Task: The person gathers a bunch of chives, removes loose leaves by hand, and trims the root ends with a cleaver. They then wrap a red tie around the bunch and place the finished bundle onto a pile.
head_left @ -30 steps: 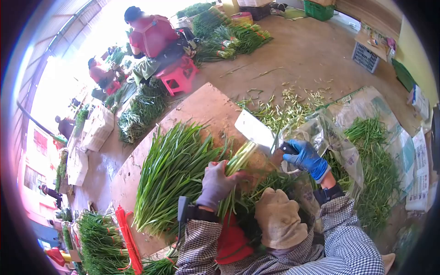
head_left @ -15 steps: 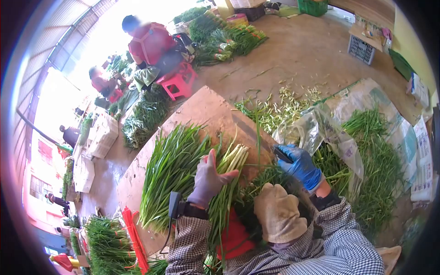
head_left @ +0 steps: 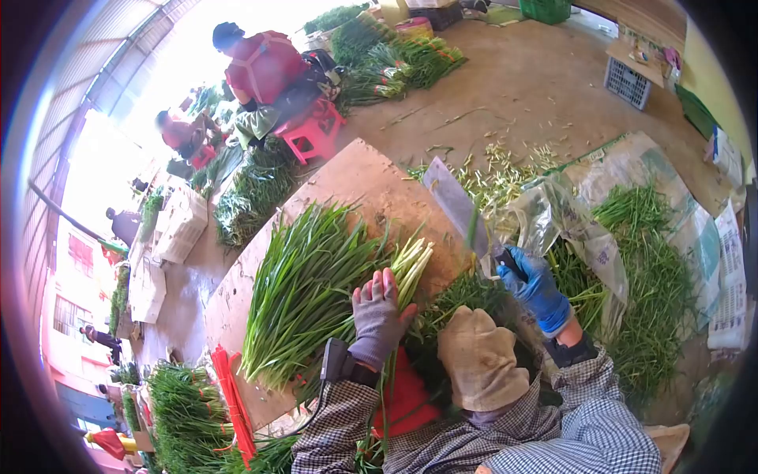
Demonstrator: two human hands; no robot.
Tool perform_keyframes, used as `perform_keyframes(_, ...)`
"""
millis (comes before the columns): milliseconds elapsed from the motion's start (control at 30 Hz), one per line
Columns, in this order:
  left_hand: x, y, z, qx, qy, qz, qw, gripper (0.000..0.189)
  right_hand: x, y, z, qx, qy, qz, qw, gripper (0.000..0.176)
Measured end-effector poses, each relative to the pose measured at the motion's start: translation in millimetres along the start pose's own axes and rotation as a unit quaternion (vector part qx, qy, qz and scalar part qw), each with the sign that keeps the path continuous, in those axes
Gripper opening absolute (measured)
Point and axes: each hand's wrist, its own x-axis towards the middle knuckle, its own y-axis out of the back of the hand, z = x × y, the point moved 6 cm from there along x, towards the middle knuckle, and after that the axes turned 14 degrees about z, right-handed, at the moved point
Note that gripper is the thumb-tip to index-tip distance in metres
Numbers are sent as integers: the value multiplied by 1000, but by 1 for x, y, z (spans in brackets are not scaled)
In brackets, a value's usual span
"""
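Observation:
On the tilted wooden board (head_left: 365, 170) lies a broad pile of long green chives (head_left: 304, 276). Beside it is a smaller bunch with pale stem ends (head_left: 412, 265). My left hand (head_left: 379, 316), in a grey glove with bare fingertips, rests on the chives near that bunch, its fingers stretched out and the thumb apart. In its blue glove, my right hand (head_left: 538, 291) is closed around the black handle of a wide-bladed knife (head_left: 458, 204). The blade points up and away, over the board's right edge and apart from the pale stem ends.
Red ties (head_left: 232, 403) hang at the board's left edge. Loose greens (head_left: 651, 292) and a clear plastic bag (head_left: 580, 213) lie at right. Cut pale ends (head_left: 505, 162) litter the floor. A person (head_left: 264, 67) sits on a pink stool (head_left: 313, 130) beyond.
My left hand has settled flatter over the chives, with its fingers closer together. My right hand has moved slightly right and down, and the knife blade has turned its broad side into view.

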Motion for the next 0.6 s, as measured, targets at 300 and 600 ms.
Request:
perform_keyframes(300, -4, 0, 7, 18, -1, 39, 999, 85, -37, -8, -37, -77, 80, -61, 992, 27)
perform_keyframes(600, -1, 10, 4, -61, 25, 46, 997, 83, -62, -31, -32, -197, 99, -123, 968, 35)
